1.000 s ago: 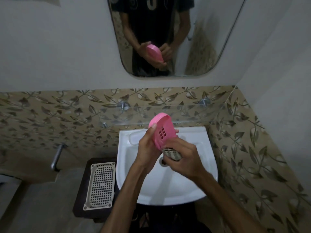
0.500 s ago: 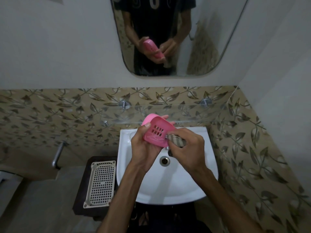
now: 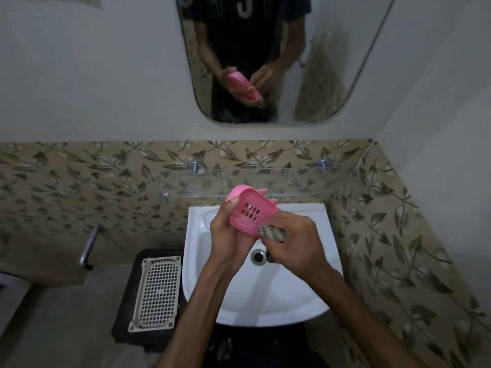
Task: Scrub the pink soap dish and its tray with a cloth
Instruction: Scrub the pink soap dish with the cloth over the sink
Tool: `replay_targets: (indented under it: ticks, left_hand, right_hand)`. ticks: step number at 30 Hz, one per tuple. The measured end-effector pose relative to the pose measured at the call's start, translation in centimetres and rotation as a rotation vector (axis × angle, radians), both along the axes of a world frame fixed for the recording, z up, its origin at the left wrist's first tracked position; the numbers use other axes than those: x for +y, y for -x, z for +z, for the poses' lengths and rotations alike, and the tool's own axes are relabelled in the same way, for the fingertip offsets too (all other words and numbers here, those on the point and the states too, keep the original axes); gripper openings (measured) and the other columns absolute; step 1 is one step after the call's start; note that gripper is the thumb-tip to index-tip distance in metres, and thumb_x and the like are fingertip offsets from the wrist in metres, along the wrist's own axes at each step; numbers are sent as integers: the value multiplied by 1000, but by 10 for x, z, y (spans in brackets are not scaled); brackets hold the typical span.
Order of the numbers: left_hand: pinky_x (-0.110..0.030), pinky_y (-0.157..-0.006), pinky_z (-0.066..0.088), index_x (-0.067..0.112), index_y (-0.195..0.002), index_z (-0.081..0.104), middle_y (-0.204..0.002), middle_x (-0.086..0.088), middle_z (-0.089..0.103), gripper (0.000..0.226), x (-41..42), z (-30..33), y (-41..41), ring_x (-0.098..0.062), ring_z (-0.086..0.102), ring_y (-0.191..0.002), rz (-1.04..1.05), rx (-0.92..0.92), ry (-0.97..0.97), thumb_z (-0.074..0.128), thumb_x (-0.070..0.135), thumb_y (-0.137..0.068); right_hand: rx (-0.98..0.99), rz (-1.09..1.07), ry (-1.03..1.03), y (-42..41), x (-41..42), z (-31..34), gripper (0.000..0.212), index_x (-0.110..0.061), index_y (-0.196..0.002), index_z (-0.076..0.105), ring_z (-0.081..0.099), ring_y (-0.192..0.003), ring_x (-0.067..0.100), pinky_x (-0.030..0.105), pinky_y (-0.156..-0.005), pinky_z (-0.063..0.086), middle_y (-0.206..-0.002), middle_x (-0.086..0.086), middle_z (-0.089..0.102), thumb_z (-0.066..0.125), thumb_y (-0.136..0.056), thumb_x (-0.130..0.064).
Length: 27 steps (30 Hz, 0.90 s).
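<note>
Head view, only one: both hands over the white sink point(image 3: 292, 301). Left hand point(image 3: 229, 240) grips the pink soap dish point(image 3: 252, 212), held up above the basin, tilted, slotted bottom facing the camera. Left thumb lies on the dish's near left edge, the other fingers curl round behind it; their tips poke out past the far right rim. A second pink piece shows behind the dish at top left, probably the tray, can't tell for sure. Right hand point(image 3: 297, 245) pinches a bunched striped cloth point(image 3: 273, 233), fingers curled tight on it. Cloth touches the lower right corner of the dish, just below the slots. Part of the cloth hangs under the right hand, near the drain point(image 3: 258, 256). Dish sits between the two hands, left one carrying it, right one only meeting it through the cloth.

Left of the sink: a white perforated basket point(image 3: 156, 293) on a dark stand point(image 3: 127, 314). Glass shelf point(image 3: 305, 181) on the leaf-pattern tile above the basin, just behind the dish. Metal tap point(image 3: 89, 248) on the left wall. Mirror point(image 3: 332, 62) above shows a person in a dark shirt with both hands on the pink dish.
</note>
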<state>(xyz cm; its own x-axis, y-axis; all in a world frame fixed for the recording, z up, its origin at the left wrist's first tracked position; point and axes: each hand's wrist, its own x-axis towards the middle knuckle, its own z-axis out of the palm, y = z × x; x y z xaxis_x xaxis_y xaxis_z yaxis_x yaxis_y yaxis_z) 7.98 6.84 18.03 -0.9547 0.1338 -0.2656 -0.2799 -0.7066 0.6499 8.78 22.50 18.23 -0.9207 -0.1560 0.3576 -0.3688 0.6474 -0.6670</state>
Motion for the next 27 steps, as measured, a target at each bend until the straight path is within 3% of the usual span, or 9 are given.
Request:
replay_targets:
  ticks: [3,8,11,19,22,25,27]
  left_hand:
    - [-68,-123,19,-9,-144,52,-149,-47,41,76,1,-1,1,-54,44,-139,6,-24,32,64,42,-89]
    - [-63,-119,30,-8,-144,53,-146,-45,46,79,4,0,1,-51,49,-137,2,-11,10,68,43,-85]
    - [-57,-110,36,-7,-141,56,-144,-46,47,84,6,5,-2,-46,54,-125,11,19,25,76,45,-79]
    - [-54,-109,40,-8,-143,54,-141,-44,52,90,7,3,-3,-45,58,-124,4,66,-18,81,44,-74]
    - [-55,-110,37,-8,-143,53,-142,-43,52,95,7,3,-2,-45,57,-124,12,70,-24,83,45,-71]
    - [-57,-115,35,-10,-143,53,-141,-45,52,97,6,0,-2,-47,56,-124,19,74,-31,84,46,-70]
    - [-58,-116,33,-11,-144,51,-143,-45,50,98,6,-1,-3,-48,54,-126,21,70,-51,85,45,-70]
  right_hand:
    - [10,-89,-21,1,0,-1,12,-11,-88,79,61,-62,12,26,-59,51,-80,2,75,86,-79,-9]
    - [-41,-78,-68,3,0,2,8,-13,-86,80,63,-61,17,29,-59,54,-77,2,75,84,-80,-13]
    - [-84,-71,-67,4,1,1,6,-16,-83,79,61,-56,14,25,-55,50,-71,-2,72,84,-80,-15]
    - [-105,-57,-4,0,-2,-1,6,-19,-79,79,64,-54,10,36,-55,56,-65,-6,72,82,-80,-14]
    - [-57,-123,28,-3,-6,-5,4,-20,-81,78,63,-54,9,31,-55,56,-67,-7,72,81,-82,-17]
    - [-94,-115,102,-8,-10,-10,4,-21,-82,79,66,-57,7,15,-53,51,-66,-9,72,82,-82,-19]
    - [-97,-144,120,-7,-10,-11,5,-22,-83,80,67,-56,5,14,-53,51,-66,-10,73,83,-84,-19]
